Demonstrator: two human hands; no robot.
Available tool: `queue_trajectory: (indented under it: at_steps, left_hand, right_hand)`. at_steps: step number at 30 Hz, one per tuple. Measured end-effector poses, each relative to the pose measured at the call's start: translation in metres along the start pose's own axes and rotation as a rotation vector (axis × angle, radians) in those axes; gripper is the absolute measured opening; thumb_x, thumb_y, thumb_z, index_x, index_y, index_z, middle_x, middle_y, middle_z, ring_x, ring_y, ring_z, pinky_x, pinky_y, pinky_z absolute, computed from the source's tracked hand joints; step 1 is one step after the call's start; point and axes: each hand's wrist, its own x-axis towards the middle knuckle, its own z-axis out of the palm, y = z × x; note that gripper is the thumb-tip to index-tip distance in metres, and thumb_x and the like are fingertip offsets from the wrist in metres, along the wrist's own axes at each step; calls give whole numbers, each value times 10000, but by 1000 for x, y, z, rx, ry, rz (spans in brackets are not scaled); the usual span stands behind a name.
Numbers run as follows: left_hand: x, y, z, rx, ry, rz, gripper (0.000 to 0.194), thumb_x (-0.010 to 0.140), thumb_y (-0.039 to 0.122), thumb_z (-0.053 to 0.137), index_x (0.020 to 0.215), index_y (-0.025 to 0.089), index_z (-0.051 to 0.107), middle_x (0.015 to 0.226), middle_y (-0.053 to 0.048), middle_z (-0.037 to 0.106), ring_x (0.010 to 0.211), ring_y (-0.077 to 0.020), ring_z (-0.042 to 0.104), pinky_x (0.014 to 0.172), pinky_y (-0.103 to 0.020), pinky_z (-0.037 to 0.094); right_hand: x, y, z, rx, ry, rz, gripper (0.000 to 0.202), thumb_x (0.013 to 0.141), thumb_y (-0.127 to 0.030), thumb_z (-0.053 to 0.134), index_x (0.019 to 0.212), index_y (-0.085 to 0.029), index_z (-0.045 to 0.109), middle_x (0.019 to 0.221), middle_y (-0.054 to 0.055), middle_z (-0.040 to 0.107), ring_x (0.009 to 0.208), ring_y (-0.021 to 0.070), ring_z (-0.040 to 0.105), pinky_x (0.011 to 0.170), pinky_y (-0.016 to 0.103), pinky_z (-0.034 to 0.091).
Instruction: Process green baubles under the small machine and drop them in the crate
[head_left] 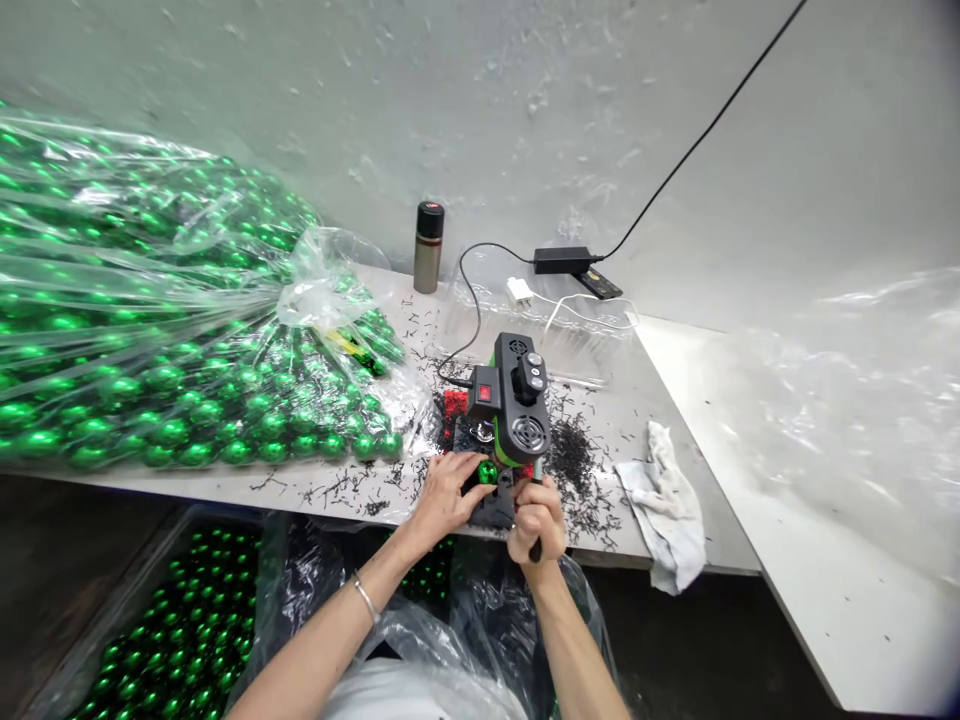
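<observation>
A shiny green ball (487, 472) sits at the front of a small black bench machine (517, 400), beneath its head. The thumb and fingers of my left hand (448, 492) pinch this ball from the left side. My right hand (538, 518) is wrapped round a black lever handle (535, 550) at the machine's right front. A red switch (485, 393) shows on the machine's left side. Short dark scraps (574, 455) lie heaped about the base.
Clear plastic bags of green balls (172, 380) fill the table's left side. A bottle (428, 248), a black power adapter (562, 260) and a white plug (519, 291) stand behind. A white cloth (667, 510) hangs over the front edge. More green balls (180, 620) lie below.
</observation>
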Motion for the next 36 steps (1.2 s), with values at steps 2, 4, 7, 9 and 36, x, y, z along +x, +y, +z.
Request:
queue_trajectory:
  at_steps: [2, 4, 7, 9, 36]
  left_hand:
    - [2, 0, 1, -15, 5, -13, 323, 914, 344, 686, 1200, 195, 685, 1183, -125, 733, 1069, -289, 675, 929, -464, 494]
    - [0, 1, 0, -35, 28, -35, 314, 909, 331, 692, 1195, 201, 691, 1185, -121, 735, 1079, -290, 676, 953, -477, 495]
    - [-20, 7, -8, -60, 78, -48, 335, 929, 324, 665, 1247, 219, 670, 1192, -123, 732, 1109, -290, 672, 977, -486, 505]
    - [-45, 12, -17, -57, 60, 6, 406, 938, 333, 650, 1331, 232, 622, 1221, -137, 718, 1140, -290, 664, 995, -483, 513]
    - [98, -77, -143, -16, 106, -433, 367, 927, 280, 594, 1271, 155, 629, 1093, -134, 730, 998, -270, 696, 905, -423, 539]
  right_hand:
    - [16, -8, -6, 43, 29, 50, 345, 1003, -205, 353, 666, -217, 425, 680, -20, 506, 608, 110, 513, 661, 314, 489]
    - [37, -19, -13, 102, 67, 160, 355, 987, -160, 362, 638, -212, 398, 659, -18, 496, 584, 105, 483, 567, 277, 405]
    - [69, -33, -24, 158, -13, 324, 329, 965, -129, 427, 646, -208, 427, 645, -16, 496, 593, 111, 495, 557, 277, 379]
    - [80, -38, -28, 170, -16, 353, 326, 961, -127, 446, 645, -205, 442, 641, -13, 493, 600, 115, 500, 566, 284, 378]
    - [56, -33, -13, 190, 83, 246, 313, 930, -74, 443, 646, -204, 459, 622, -14, 492, 599, 127, 515, 538, 274, 374]
